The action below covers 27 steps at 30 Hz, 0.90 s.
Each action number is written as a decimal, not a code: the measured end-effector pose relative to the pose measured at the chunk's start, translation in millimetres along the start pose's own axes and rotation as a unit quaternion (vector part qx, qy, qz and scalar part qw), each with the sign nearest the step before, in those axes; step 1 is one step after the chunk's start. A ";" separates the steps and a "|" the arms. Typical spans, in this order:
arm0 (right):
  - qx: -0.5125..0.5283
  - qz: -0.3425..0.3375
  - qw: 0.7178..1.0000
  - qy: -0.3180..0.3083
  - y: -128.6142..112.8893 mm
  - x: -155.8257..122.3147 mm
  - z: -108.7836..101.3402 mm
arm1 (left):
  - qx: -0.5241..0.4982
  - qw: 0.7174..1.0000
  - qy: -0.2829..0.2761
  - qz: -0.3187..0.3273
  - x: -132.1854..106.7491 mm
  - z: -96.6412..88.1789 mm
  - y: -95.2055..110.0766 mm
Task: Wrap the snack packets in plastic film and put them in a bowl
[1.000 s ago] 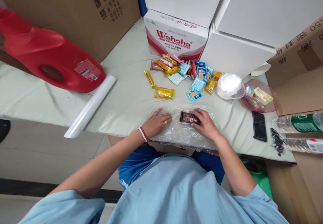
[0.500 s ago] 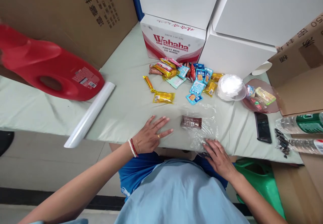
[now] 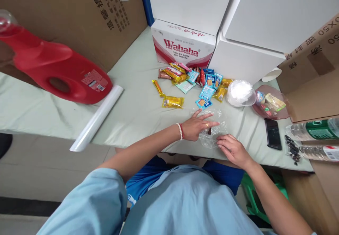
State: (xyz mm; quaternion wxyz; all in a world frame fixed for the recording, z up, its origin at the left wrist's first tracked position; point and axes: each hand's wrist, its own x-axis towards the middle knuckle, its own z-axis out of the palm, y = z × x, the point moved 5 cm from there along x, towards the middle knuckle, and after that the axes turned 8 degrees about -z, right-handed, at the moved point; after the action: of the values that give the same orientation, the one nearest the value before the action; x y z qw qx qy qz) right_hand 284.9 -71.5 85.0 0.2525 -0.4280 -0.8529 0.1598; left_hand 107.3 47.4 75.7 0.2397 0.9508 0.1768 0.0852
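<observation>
A crumpled sheet of clear plastic film [image 3: 210,144] lies near the table's front edge. My left hand [image 3: 194,127] is over its left part, palm down with fingers spread. Below those fingers only a sliver of the brown wrapped snack bar [image 3: 209,130] shows; the rest of the bar is hidden. At the film's right edge my right hand [image 3: 234,151] is closed, the fingertips pinching the plastic. Just beyond the film lie blue snack packets [image 3: 203,103] and a yellow-wrapped snack [image 3: 173,102].
A pile of mixed snacks [image 3: 176,75] sits before the Wahaha box [image 3: 182,47]. To the right are a round tub [image 3: 239,93], a pink plate [image 3: 284,109], a phone [image 3: 273,134] and bottles [image 3: 321,129]. A white roll [image 3: 96,118] and red jug [image 3: 66,69] stand left.
My left hand has moved right, from bare cloth onto the film and over the snack bar. My right hand has closed on the film's edge, and the film's near side has been drawn up.
</observation>
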 end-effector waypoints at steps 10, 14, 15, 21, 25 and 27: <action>0.088 0.134 0.987 0.030 30.1 -21.0 -12.9 | 0.079 0.996 -0.023 -0.030 -42.3 -14.1 -32.5; 0.130 0.210 0.969 0.010 56.8 -7.0 -15.2 | -0.005 0.997 -0.012 -0.074 -71.2 -22.6 -54.8; 0.140 0.227 0.964 0.004 63.6 -1.9 -15.9 | -0.020 0.996 -0.011 -0.088 -77.2 -21.7 -60.2; 0.250 0.316 0.915 -0.011 98.8 29.7 -14.5 | -0.123 0.960 0.082 -0.239 -95.9 -5.1 -94.3; 0.269 0.362 0.892 -0.008 115.2 42.1 -5.2 | -0.084 0.889 0.266 -0.362 -111.8 -3.3 -92.9; 0.255 0.376 0.891 0.001 122.6 44.1 -0.5 | -0.017 0.845 0.371 -0.385 -124.0 -3.7 -71.6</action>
State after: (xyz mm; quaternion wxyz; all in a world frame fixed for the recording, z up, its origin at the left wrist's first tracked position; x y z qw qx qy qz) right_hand 342.5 35.7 38.4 0.2749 -0.6379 -0.5580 0.4540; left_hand -29.2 61.1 34.6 0.1859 0.6993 0.6032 0.3354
